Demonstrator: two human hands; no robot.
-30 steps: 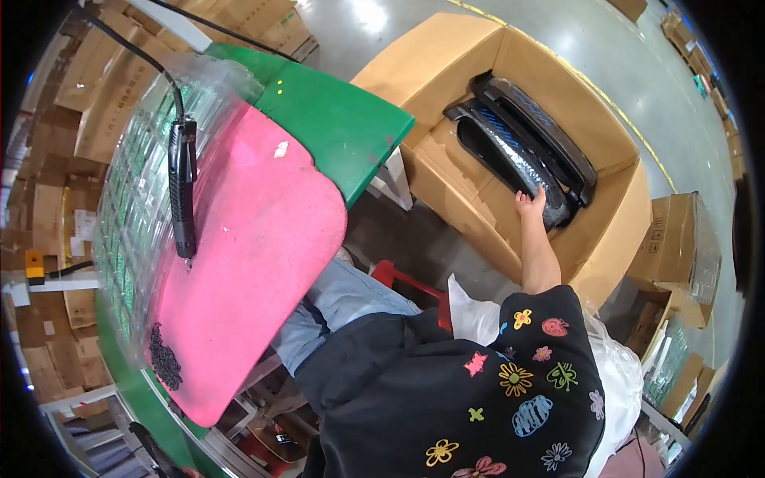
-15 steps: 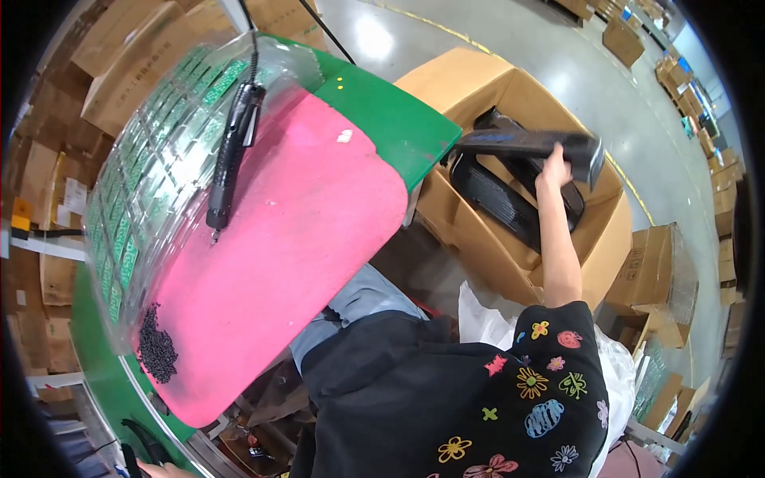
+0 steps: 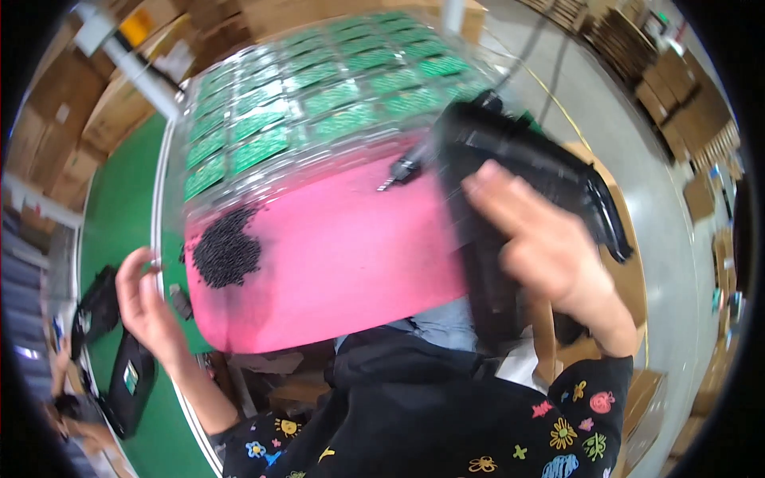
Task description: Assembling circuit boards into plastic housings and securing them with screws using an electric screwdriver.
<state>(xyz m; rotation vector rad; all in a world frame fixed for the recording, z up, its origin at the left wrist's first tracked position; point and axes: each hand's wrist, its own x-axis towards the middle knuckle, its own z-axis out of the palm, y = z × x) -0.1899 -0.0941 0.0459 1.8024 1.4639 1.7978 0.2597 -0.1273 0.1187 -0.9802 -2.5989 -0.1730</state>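
My right hand [image 3: 550, 251] is closed on a large black plastic housing [image 3: 510, 151], tilted above the right end of a pink mat [image 3: 343, 263]. The housing and hand are smeared by motion. To the left, my left hand [image 3: 147, 311] is raised with fingers apart and nothing in it, just left of the mat. A pile of small black screws [image 3: 227, 248] lies on the mat's left end. A black electric screwdriver [image 3: 406, 166] shows its bit over the mat, its body partly hidden by the housing.
Clear plastic trays of several green circuit boards [image 3: 331, 88] border the mat's far side. On the green bench [image 3: 119, 207] at left lies a black housing with a small board [image 3: 127, 382], near another person's arm [image 3: 60, 370]. A cardboard box [image 3: 629, 271] stands at right.
My right hand has brought the black housing from the cardboard box over to the mat. My left hand has come up into view. The view has turned left.
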